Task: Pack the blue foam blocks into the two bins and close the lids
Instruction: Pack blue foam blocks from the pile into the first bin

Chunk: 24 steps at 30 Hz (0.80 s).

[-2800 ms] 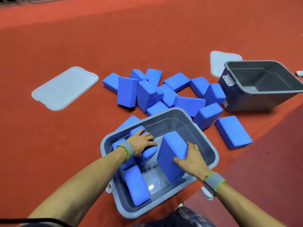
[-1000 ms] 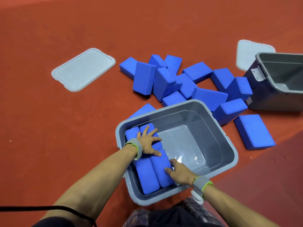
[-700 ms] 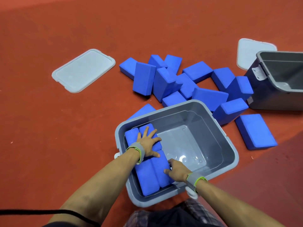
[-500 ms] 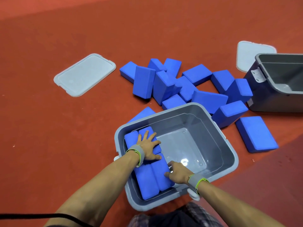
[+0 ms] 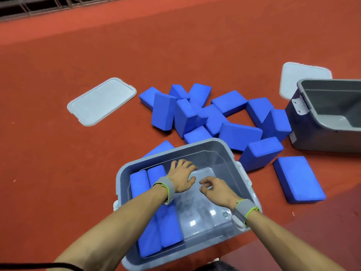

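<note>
The near grey bin (image 5: 224, 147) sits in front of me with several blue foam blocks (image 5: 168, 229) lined up on edge along its left side. Both hands hover inside the bin and hold nothing. My left hand (image 5: 182, 176) has relaxed fingers over the inner end of the block row. My right hand (image 5: 215, 187) hangs with loosely curled fingers above the bare bin floor. A pile of loose blue blocks (image 5: 214, 116) lies on the red floor behind the bin. The second grey bin (image 5: 304, 126) stands empty at the right.
One pale lid (image 5: 102, 100) lies flat on the red floor at the left. The other lid (image 5: 300, 77) lies behind the second bin. A single flat block (image 5: 298, 178) rests right of the near bin. A dark railing runs along the top left edge.
Both hands have lifted off the packed blocks and moved toward the middle of the bin. The view has tilted up, so the bin sits lower in frame.
</note>
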Each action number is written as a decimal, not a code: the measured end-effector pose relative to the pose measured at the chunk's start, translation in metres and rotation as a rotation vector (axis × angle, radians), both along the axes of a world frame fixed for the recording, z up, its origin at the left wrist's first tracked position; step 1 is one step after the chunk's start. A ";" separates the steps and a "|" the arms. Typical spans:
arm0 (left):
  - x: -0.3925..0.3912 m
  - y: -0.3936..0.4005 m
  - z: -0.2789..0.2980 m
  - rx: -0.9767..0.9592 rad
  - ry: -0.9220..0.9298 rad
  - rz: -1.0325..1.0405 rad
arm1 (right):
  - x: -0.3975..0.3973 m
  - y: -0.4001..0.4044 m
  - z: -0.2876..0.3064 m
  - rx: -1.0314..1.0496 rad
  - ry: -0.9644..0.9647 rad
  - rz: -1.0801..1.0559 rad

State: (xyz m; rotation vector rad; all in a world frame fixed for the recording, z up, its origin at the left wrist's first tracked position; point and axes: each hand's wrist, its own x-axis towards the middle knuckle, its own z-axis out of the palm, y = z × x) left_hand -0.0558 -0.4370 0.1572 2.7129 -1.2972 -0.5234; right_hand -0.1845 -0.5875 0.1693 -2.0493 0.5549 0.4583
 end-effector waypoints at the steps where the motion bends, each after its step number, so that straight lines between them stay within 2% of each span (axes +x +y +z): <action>1: -0.004 -0.015 0.000 -0.014 0.001 0.012 | -0.001 -0.018 0.001 -0.007 -0.018 -0.003; 11: -0.037 -0.106 0.017 -0.053 0.057 0.012 | -0.012 -0.117 0.010 -0.047 -0.100 -0.033; 24: -0.065 -0.132 0.051 -0.173 0.058 -0.069 | -0.059 -0.138 0.045 -0.228 -0.105 -0.074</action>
